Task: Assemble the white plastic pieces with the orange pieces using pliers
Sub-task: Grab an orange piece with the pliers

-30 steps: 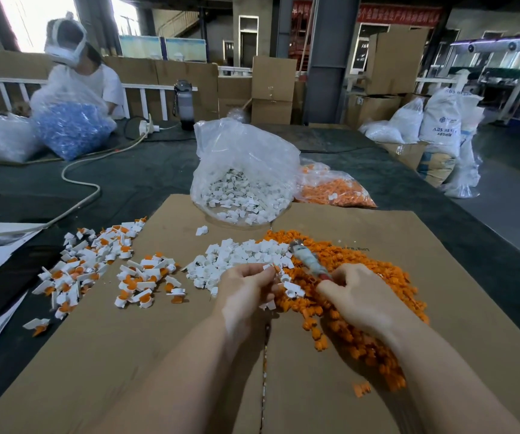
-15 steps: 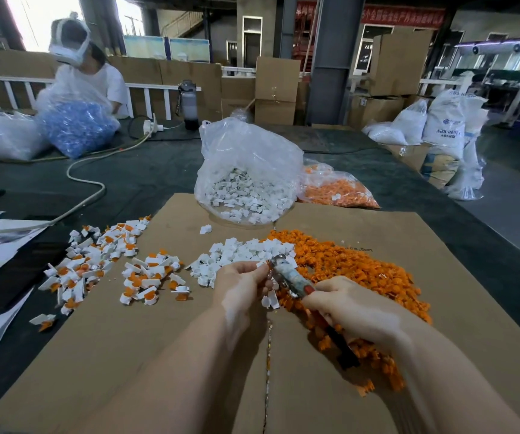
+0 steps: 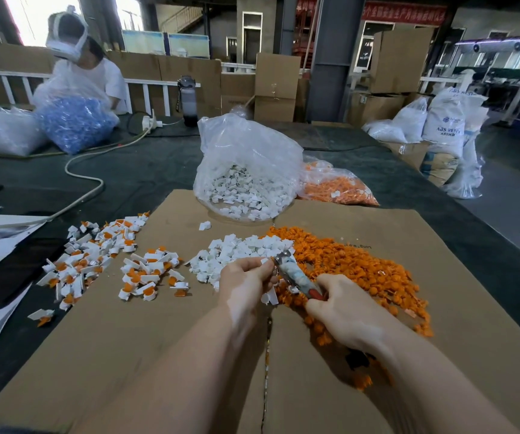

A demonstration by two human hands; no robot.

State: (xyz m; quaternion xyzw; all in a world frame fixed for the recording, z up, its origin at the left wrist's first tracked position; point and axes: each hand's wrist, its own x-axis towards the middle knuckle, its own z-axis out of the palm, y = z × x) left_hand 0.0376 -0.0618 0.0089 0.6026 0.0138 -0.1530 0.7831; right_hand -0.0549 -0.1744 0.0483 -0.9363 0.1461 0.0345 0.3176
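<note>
- Assembled pieces (image 3: 96, 261) lie scattered at the left on the cardboard (image 3: 158, 339).
- Left hand (image 3: 244, 281) pinches a small piece at the pliers (image 3: 296, 277) tip.
- Right hand (image 3: 343, 311) grips the pliers handles.
- White pieces (image 3: 240, 250) and orange pieces (image 3: 355, 267) sit just beyond; two bags (image 3: 249, 170) stand farther off.

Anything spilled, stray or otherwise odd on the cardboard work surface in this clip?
Mostly orderly heaps. One lone white plastic piece lies apart on the brown cardboard sheet, between the clear bag of white pieces and the loose white pile. One assembled white-and-orange piece has strayed off the cardboard's left edge.
</note>
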